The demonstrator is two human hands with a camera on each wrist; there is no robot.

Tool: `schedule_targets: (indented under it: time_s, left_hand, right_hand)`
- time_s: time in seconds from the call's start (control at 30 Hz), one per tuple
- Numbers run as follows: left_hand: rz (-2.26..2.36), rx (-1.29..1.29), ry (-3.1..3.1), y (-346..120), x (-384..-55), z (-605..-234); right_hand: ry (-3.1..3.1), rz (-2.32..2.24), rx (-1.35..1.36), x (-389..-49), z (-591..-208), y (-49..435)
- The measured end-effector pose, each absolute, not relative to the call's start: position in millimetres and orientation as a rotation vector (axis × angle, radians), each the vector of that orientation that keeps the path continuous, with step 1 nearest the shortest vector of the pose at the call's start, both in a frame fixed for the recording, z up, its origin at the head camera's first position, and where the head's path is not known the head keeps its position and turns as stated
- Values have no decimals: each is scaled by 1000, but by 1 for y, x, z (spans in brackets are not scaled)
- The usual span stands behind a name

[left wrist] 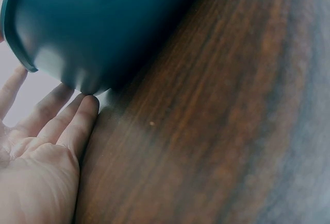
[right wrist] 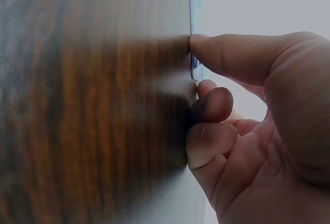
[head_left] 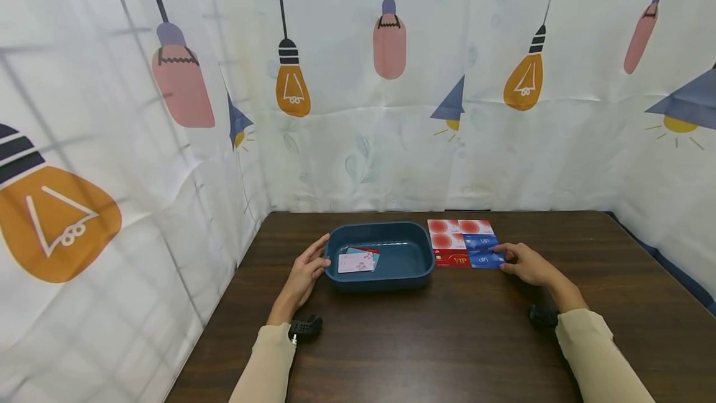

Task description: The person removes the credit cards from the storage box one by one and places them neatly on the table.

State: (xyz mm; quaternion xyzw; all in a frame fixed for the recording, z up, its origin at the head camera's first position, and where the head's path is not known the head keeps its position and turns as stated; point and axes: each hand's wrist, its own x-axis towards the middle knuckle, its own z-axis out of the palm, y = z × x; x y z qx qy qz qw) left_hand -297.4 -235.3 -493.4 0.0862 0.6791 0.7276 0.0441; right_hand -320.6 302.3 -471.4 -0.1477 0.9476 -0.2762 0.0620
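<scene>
Wood table (head_left: 425, 341), patterned curtain (head_left: 347, 166) behind; tray (head_left: 386, 283) sits just left of 6 cards (head_left: 454, 243) lying flat, 3 rows of 2. Left hand (head_left: 304, 273) touches the tray's left end, fingers fairly straight; right hand (head_left: 526, 264) is at the blue cards' (head_left: 483, 258) right edge, can't tell if pinching. Looks part done: at least 3 cards (head_left: 355, 262) in tray, 6 on the table left to go.

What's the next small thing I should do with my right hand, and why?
Probably lift the lower blue card by its right edge: your right hand touches it there, your left hand touches the tray, and other cards lie inside.
</scene>
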Motion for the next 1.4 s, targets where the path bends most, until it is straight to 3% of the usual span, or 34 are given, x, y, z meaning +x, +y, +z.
schedule_targets:
  time_s: [0.93,1.4]
  left_hand:
    - [2237,275,2073,-236,-298,-495]
    - [2236,248,2089,-236,-298,-497]
  right_hand:
    - [2886,-1067,-474,-320,-465,294]
    - [2894,-1270,-643,-307,-439,246]
